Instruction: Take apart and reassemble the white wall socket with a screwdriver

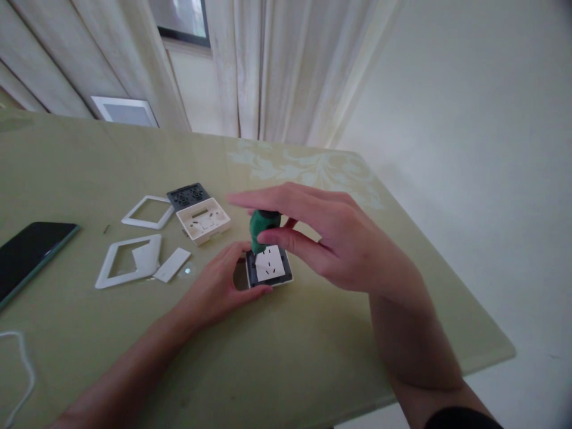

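A wall socket (pixel 270 264) with a white face and dark grey surround lies on the table, slots upward. My left hand (pixel 223 277) grips it from the left, thumb along the near edge and fingers at the far side. Above its left part, my right hand (pixel 308 229) holds a short green-handled screwdriver (pixel 263 229) between thumb and fingers, handle upright. The forefinger side of that hand stretches out over the handle's top. The screwdriver's tip points down at the socket's upper left area; whether it sits in a screw cannot be made out.
Left of the socket are a white back box (pixel 204 219), a dark grey socket part (pixel 187 195), a white frame (pixel 148 212), a larger white frame (pixel 107 266) and a white cover piece (pixel 172 265). A phone (pixel 31 250) and a white cable (pixel 24 357) lie farther left on the table (pixel 268 369).
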`<state>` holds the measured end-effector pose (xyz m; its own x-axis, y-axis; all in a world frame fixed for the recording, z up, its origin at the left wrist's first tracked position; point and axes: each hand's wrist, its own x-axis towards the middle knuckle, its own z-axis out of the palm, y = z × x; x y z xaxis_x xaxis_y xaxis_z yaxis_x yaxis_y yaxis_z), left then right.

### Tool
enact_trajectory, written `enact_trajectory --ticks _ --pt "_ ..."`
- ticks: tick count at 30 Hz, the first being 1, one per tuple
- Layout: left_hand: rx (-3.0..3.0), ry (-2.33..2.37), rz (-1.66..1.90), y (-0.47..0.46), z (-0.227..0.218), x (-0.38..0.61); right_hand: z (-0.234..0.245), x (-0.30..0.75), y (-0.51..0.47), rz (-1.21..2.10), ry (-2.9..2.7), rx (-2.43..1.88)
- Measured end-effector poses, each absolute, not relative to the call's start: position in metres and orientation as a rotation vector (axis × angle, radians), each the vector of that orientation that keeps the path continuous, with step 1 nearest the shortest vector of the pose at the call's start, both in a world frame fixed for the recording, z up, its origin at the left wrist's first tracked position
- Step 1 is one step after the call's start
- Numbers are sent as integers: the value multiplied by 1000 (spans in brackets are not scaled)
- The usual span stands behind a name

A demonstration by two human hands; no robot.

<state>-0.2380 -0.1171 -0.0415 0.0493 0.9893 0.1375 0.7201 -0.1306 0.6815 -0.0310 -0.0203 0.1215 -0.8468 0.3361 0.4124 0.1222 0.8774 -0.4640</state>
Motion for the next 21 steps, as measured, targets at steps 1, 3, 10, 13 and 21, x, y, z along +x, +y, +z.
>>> enact_trajectory --ticks 1,3,10,13,21 --pt "1901 1723 831 -117 -42 -238 120 -32 -19 580 -2531 -324" --pt "1891 1737 833 -117 -42 -238 117 -36 -18 507 -2489 -367" --pt "1926 1699 881 -115 -47 -240 123 -31 -30 395 -2531 -456" --pt "1925 1696 887 -115 -47 -240 126 -26 -24 528 -2583 -340" --pt "1868 1680 892 -116 -45 -238 119 -29 -11 622 -2599 -334"
